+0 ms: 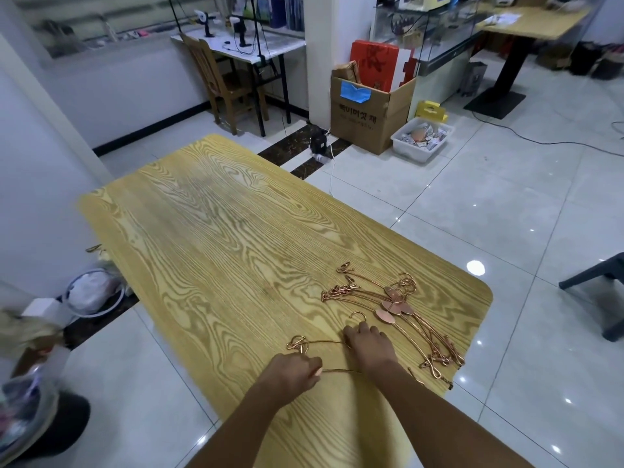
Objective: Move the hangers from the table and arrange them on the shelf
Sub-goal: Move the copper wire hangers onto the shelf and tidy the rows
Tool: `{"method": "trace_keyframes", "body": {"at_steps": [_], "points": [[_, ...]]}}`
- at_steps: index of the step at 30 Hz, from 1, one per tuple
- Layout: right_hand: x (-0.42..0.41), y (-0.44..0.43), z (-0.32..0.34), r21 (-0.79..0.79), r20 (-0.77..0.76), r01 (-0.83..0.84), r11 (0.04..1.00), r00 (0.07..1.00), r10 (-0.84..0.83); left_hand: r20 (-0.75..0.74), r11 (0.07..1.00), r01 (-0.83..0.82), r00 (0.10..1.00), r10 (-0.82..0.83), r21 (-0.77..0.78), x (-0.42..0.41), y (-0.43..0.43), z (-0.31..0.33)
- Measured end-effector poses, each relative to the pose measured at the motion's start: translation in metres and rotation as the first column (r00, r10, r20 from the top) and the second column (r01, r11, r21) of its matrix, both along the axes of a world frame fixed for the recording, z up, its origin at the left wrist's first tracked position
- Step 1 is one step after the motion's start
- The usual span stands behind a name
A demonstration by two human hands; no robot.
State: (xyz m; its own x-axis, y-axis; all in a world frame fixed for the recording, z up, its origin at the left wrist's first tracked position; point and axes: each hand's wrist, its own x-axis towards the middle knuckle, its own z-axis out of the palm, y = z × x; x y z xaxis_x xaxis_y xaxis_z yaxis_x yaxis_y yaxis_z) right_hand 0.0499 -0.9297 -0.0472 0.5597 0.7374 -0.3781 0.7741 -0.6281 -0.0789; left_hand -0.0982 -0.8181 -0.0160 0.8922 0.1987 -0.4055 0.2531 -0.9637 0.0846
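A pile of several rose-gold metal hangers (395,305) with clips lies on the wooden table (219,238), near its right front corner. One separate hanger (319,342) lies closer to me, its hook pointing away. My right hand (369,346) presses down on the middle of that hanger, fingers curled over it. My left hand (293,373) pinches a thin hanger wire just below it, at its left end. No shelf is in view.
A cardboard box (368,109) and a white bin (422,140) stand on the tiled floor beyond the table. A wooden chair (223,82) and desk sit at the back. A dark stool (601,282) is at the right, bags and a basin at the left.
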Motion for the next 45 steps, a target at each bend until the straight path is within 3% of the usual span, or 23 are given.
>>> {"method": "trace_keyframes", "body": {"at_steps": [3, 6, 14, 22, 30, 36, 40, 45], "points": [[0.002, 0.001, 0.001, -0.032, 0.016, -0.031, 0.999, 0.999, 0.032, 0.053, 0.999, 0.028, 0.998, -0.027, -0.031, -0.018, 0.015, -0.004], [0.0, 0.003, 0.002, -0.045, -0.003, -0.045, 0.998, 0.999, 0.045, 0.276, 0.997, 0.08, 0.958, -0.075, -0.008, -0.037, 0.03, -0.011], [-0.005, 0.013, 0.017, 0.036, -0.075, 0.004, 0.999, 0.997, -0.001, 0.418, 0.988, 0.126, 0.896, -0.151, 0.086, -0.053, 0.046, -0.012], [-0.003, 0.022, 0.049, 0.124, -0.019, 0.05, 0.991, 0.999, -0.048, 0.471, 0.987, 0.1, 0.87, -0.147, 0.123, -0.059, 0.051, 0.001], [-0.005, 0.027, 0.116, 0.247, 0.023, 0.052, 0.968, 0.998, -0.06, 0.53, 0.975, -0.032, 0.843, -0.092, 0.222, -0.09, 0.064, 0.046], [-0.037, 0.042, 0.177, 0.354, 0.106, -0.018, 0.935, 0.994, -0.021, 0.516, 0.953, -0.019, 0.844, -0.147, 0.303, -0.136, 0.079, 0.105], [-0.071, 0.056, 0.22, 0.422, 0.147, -0.056, 0.905, 0.989, -0.007, 0.598, 0.938, -0.149, 0.798, -0.072, 0.312, -0.183, 0.094, 0.14], [-0.127, 0.076, 0.273, 0.49, 0.219, -0.166, 0.856, 0.974, 0.064, 0.512, 0.914, -0.309, 0.848, 0.14, 0.262, -0.249, 0.105, 0.186]]}}
